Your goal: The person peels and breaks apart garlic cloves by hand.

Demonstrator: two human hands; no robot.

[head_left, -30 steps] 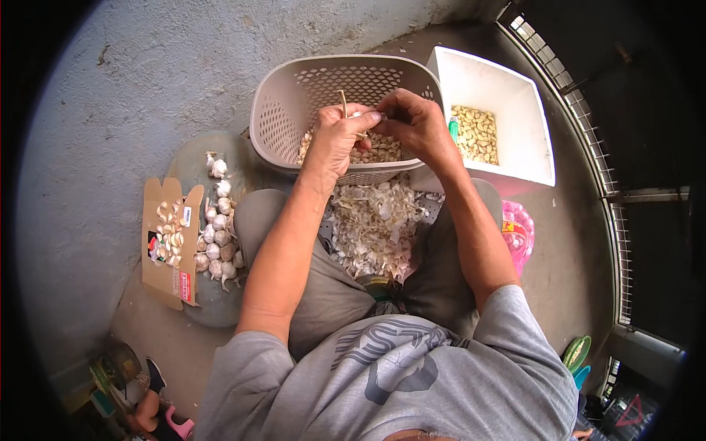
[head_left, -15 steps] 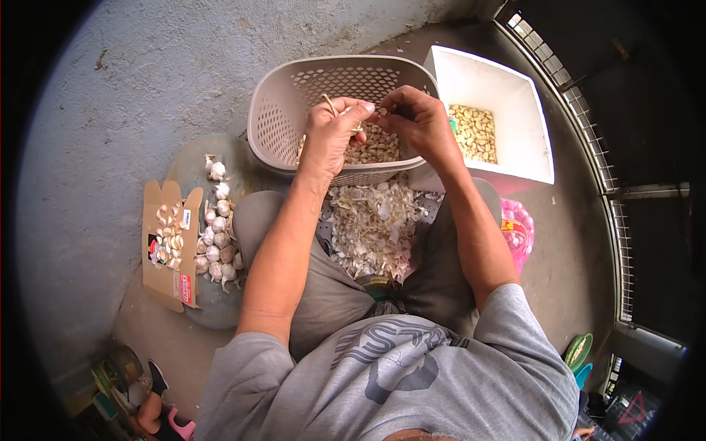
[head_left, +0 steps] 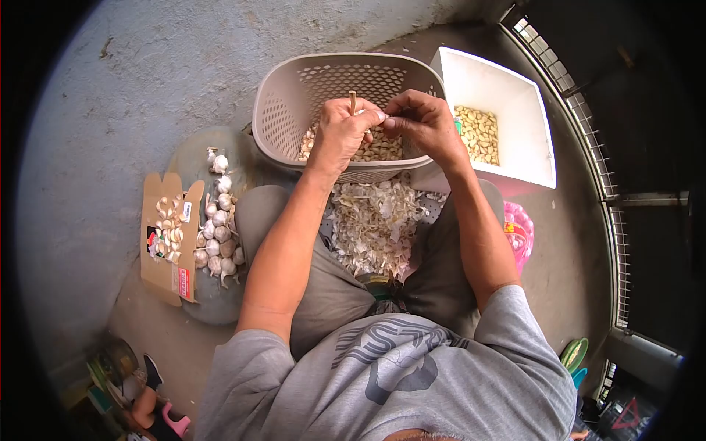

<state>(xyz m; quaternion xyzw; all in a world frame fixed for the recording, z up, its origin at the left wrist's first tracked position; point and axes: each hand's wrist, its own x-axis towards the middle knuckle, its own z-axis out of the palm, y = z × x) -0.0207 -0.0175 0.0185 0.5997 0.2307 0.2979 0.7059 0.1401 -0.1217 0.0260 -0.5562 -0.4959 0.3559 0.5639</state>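
My left hand (head_left: 342,132) is closed over the grey-brown perforated basket (head_left: 271,121), and a thin tan stalk (head_left: 353,101) sticks up between its fingers. My right hand (head_left: 430,125) pinches at the left fingertips; what it grips is too small to name. Garlic cloves (head_left: 379,149) lie in the basket below both hands. Pale peeled cloves (head_left: 478,134) fill the bottom of a white foam box (head_left: 540,132) to the right. A heap of papery skins (head_left: 375,228) lies between the knees.
Whole garlic bulbs (head_left: 220,235) and a cardboard piece (head_left: 158,275) with loose cloves rest on a round grey surface (head_left: 209,312) at left. A pink bag (head_left: 518,235) stands by the right knee. Part of another person (head_left: 147,400) shows at lower left, near a pink object (head_left: 176,420).
The stalk in my left hand has turned from slanted to nearly upright. My right hand has shifted slightly right and down, its fingertips still close to the left ones.
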